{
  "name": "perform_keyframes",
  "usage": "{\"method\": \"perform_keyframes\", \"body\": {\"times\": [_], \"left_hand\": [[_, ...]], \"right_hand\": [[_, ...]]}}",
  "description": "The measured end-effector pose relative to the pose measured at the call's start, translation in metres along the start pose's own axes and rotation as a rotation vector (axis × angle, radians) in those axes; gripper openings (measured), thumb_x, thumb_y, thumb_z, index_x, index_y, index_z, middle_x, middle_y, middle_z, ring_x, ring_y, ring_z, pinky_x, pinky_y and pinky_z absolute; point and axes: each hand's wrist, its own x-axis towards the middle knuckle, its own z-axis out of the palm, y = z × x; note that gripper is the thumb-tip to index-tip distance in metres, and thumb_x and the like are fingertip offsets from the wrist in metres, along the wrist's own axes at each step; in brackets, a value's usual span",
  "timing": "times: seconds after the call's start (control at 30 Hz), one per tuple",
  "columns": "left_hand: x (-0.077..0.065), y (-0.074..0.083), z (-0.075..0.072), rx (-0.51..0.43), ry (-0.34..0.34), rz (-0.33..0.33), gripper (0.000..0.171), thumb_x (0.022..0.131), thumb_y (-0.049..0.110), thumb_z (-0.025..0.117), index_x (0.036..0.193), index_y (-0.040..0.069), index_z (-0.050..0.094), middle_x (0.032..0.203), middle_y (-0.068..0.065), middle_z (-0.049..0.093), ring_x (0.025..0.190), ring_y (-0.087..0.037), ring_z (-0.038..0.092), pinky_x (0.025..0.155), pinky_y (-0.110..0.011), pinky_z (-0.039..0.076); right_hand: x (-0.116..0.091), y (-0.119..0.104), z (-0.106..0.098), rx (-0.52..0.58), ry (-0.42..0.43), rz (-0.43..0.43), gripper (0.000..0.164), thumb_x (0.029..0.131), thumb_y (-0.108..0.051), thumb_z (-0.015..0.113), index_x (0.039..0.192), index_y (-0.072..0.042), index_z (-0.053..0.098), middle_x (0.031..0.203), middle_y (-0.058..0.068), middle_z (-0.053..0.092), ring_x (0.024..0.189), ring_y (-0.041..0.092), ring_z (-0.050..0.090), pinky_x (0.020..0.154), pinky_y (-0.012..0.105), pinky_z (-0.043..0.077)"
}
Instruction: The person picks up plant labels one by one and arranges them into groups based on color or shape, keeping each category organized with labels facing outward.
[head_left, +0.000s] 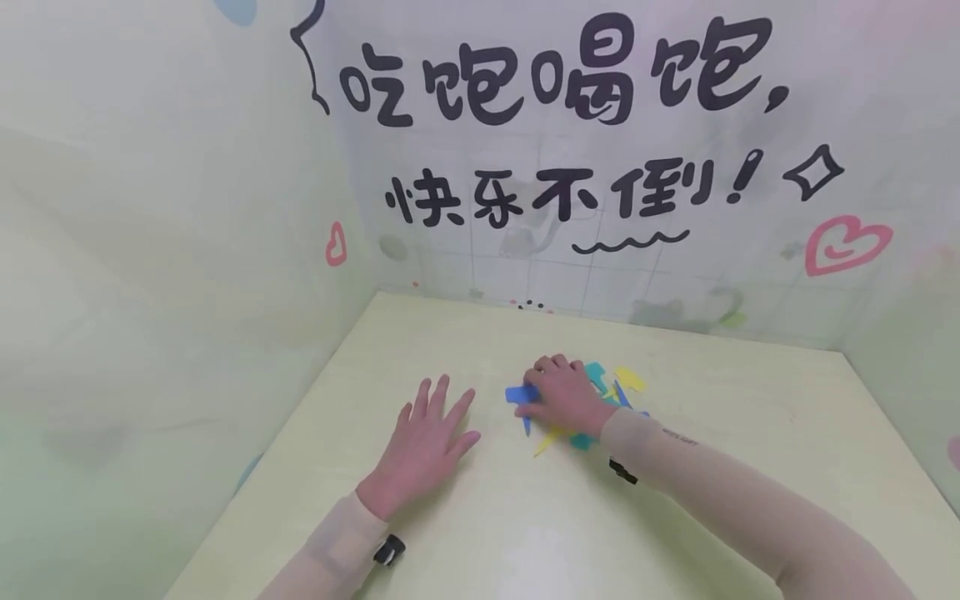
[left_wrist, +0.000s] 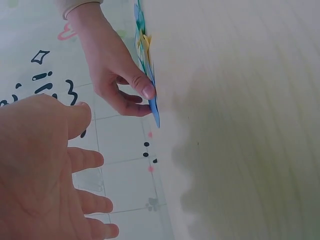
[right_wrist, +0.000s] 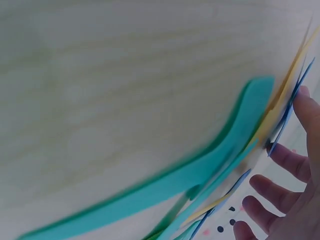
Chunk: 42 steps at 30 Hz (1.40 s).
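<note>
In the head view my left hand (head_left: 422, 447) is held over the table's left part, fingers spread, with nothing in it. My right hand (head_left: 567, 395) reaches over a loose pile of thin flat pieces in blue, teal and yellow. Its thumb and index finger pinch a flat blue piece (head_left: 517, 395) at the pile's left end, as the left wrist view also shows from the side. Beneath the right wrist lies a long teal piece (right_wrist: 215, 157) with a wider, bent end. A yellow piece (head_left: 628, 380) sits at the pile's far right. The right palm hides part of the pile.
The pale wooden table (head_left: 720, 500) meets a printed fabric backdrop (head_left: 480, 275) at its far edge. Similar fabric (head_left: 150, 333) hangs along the left side. Each wrist wears a small black device, the left one (head_left: 389, 550) and the right one (head_left: 622, 471).
</note>
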Motion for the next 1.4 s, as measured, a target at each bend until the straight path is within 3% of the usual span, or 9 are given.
{"method": "perform_keyframes", "body": {"times": [0.1, 0.27, 0.43, 0.6, 0.83, 1.03, 1.17, 1.27, 1.4], "left_hand": [[0.0, 0.0, -0.001, -0.009, 0.002, 0.003, 0.062, 0.104, 0.054, 0.043, 0.157, 0.021, 0.038, 0.161, -0.024, 0.023, 0.147, -0.049, 0.019, 0.106, -0.068, 0.035], [0.0, 0.0, -0.005, 0.012, 0.0, 0.008, 0.062, 0.105, 0.053, 0.043, 0.157, 0.021, 0.037, 0.161, -0.024, 0.025, 0.146, -0.049, 0.022, 0.105, -0.067, 0.037], [-0.003, -0.003, -0.004, 0.009, -0.001, -0.01, 0.062, 0.104, 0.052, 0.046, 0.157, 0.021, 0.038, 0.161, -0.024, 0.025, 0.146, -0.049, 0.022, 0.105, -0.067, 0.037], [-0.007, -0.001, 0.0, -0.005, -0.004, -0.003, 0.063, 0.103, 0.053, 0.048, 0.156, 0.021, 0.039, 0.16, -0.024, 0.026, 0.145, -0.05, 0.022, 0.104, -0.068, 0.038], [-0.008, 0.001, 0.001, 0.017, 0.012, 0.01, 0.062, 0.103, 0.051, 0.05, 0.156, 0.021, 0.04, 0.16, -0.024, 0.027, 0.144, -0.05, 0.025, 0.102, -0.067, 0.04], [-0.009, 0.001, 0.003, 0.011, 0.006, 0.021, 0.063, 0.102, 0.051, 0.052, 0.156, 0.02, 0.04, 0.159, -0.025, 0.027, 0.144, -0.051, 0.025, 0.102, -0.068, 0.04], [-0.009, 0.0, 0.004, 0.009, 0.013, 0.026, 0.063, 0.102, 0.049, 0.053, 0.156, 0.019, 0.04, 0.159, -0.025, 0.027, 0.144, -0.051, 0.025, 0.102, -0.068, 0.04], [-0.009, -0.002, 0.004, 0.014, 0.017, 0.022, 0.063, 0.102, 0.049, 0.053, 0.156, 0.019, 0.04, 0.16, -0.025, 0.027, 0.144, -0.051, 0.024, 0.102, -0.068, 0.039], [-0.01, -0.004, 0.004, 0.009, 0.025, 0.033, 0.064, 0.102, 0.047, 0.054, 0.155, 0.015, 0.04, 0.158, -0.026, 0.03, 0.144, -0.051, 0.026, 0.106, -0.065, 0.038]], "right_hand": [[0.0, -0.002, -0.001, 0.002, 0.002, 0.017, 0.058, 0.088, -0.07, 0.061, 0.119, -0.021, 0.067, 0.125, 0.005, 0.059, 0.115, 0.029, 0.05, 0.086, 0.05, 0.043], [0.001, 0.003, -0.01, 0.092, -0.06, 0.004, 0.061, 0.09, -0.067, 0.061, 0.132, -0.022, 0.065, 0.136, 0.006, 0.056, 0.127, 0.033, 0.045, 0.097, 0.058, 0.041], [0.0, 0.004, -0.013, 0.112, -0.144, -0.004, 0.08, 0.082, -0.074, 0.064, 0.144, -0.023, 0.057, 0.142, 0.005, 0.053, 0.131, 0.033, 0.044, 0.102, 0.059, 0.038], [-0.002, -0.001, -0.004, 0.078, -0.163, 0.032, 0.088, 0.076, -0.081, 0.065, 0.142, -0.024, 0.057, 0.138, 0.004, 0.052, 0.126, 0.03, 0.045, 0.096, 0.055, 0.042], [-0.004, -0.001, -0.004, 0.105, -0.082, 0.031, 0.067, 0.077, -0.068, 0.076, 0.127, -0.024, 0.065, 0.117, -0.001, 0.058, 0.105, 0.021, 0.051, 0.086, 0.045, 0.045], [-0.001, -0.001, -0.007, 0.292, -0.117, 0.078, 0.064, 0.081, -0.052, 0.082, 0.131, -0.016, 0.064, 0.105, -0.005, 0.068, 0.089, 0.014, 0.057, 0.083, 0.034, 0.051], [0.0, 0.0, -0.008, 0.443, -0.119, 0.119, 0.056, 0.084, -0.037, 0.083, 0.131, -0.011, 0.066, 0.087, -0.003, 0.066, 0.077, 0.017, 0.056, 0.071, 0.031, 0.05], [0.0, 0.003, -0.007, 0.486, -0.098, 0.129, 0.048, 0.086, -0.031, 0.082, 0.128, -0.011, 0.068, 0.078, -0.004, 0.062, 0.073, 0.018, 0.054, 0.066, 0.032, 0.047], [0.0, 0.006, -0.006, 0.48, -0.086, 0.105, 0.04, 0.09, -0.026, 0.079, 0.126, -0.012, 0.071, 0.08, -0.007, 0.063, 0.073, 0.017, 0.054, 0.067, 0.031, 0.046]]}}
